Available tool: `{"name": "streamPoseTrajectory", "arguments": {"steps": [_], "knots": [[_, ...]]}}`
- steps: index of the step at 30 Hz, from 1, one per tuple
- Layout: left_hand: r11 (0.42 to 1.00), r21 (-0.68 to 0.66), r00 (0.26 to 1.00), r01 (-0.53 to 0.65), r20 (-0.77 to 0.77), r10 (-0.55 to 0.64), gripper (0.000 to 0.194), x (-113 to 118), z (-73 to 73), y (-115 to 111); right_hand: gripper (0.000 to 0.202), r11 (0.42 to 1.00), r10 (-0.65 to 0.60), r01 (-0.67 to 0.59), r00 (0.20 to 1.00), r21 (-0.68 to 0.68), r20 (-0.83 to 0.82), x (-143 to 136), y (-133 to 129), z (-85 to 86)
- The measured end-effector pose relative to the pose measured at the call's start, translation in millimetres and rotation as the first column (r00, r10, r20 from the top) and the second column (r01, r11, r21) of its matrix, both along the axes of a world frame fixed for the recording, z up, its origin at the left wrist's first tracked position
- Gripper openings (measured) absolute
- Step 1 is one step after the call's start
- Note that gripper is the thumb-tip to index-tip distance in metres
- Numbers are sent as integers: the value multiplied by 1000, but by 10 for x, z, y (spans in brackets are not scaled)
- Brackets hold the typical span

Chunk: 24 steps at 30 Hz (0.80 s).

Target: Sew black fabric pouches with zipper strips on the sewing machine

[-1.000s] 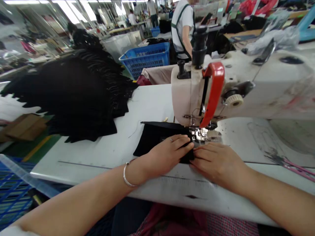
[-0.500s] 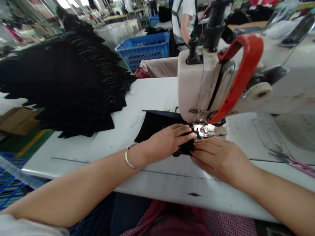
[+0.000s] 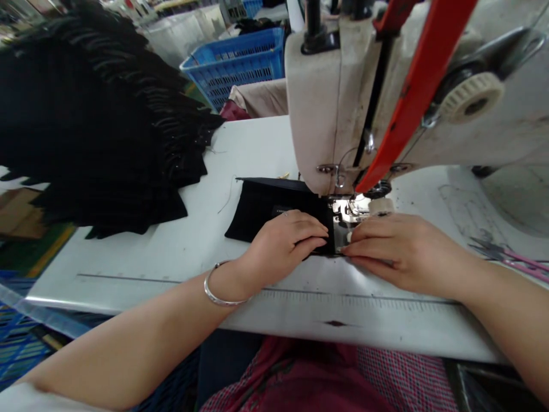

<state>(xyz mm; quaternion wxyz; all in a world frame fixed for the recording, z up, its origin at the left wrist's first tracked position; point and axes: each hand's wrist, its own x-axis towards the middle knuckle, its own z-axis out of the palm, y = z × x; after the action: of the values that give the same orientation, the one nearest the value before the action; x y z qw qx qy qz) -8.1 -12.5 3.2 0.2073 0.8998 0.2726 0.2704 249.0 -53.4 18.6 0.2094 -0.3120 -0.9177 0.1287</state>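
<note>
A folded piece of black fabric (image 3: 253, 209) with a small label lies flat on the sewing table, its right edge beside the metal presser foot (image 3: 349, 209). My left hand (image 3: 287, 237) rests on this piece, fingers close together and bent, holding it down near its front right part. Just right of the fabric's front corner, my right hand (image 3: 397, 246) is closed, fingertips bunched low over the metal plate. What those fingertips pinch, if anything, is hidden. The white sewing machine head (image 3: 315, 114) with its red lever (image 3: 412, 109) stands above both hands.
A tall pile of black fabric pieces (image 3: 94, 126) covers the table's left end. Pink-handled snips (image 3: 510, 257) lie at the right. Behind the table stands a blue basket (image 3: 240, 63). A ruler scale (image 3: 343, 300) runs along the table's front.
My view has moved closer and lower over the machine. My right hand has shifted right, away from the fabric's edge, and my left fingers have drawn back from the presser foot, showing the label.
</note>
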Motion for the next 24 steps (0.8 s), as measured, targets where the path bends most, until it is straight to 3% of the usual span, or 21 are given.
{"name": "streamPoseTrajectory", "arguments": {"steps": [6,14,24], "knots": [[991,124,996,58,53,-65,10,10,8,-46,25,998,42,-43,999,42,34,-124,-25,-52],[934,282,974,221,-122,-193,15,-22,-26,-67,21,1000,-16,15,999,27,44,-138,-84,-46],[900,363,961,242,-220,-169,17,8,3,-34,22,998,-48,47,999,50,12,-200,-130,-46]]}}
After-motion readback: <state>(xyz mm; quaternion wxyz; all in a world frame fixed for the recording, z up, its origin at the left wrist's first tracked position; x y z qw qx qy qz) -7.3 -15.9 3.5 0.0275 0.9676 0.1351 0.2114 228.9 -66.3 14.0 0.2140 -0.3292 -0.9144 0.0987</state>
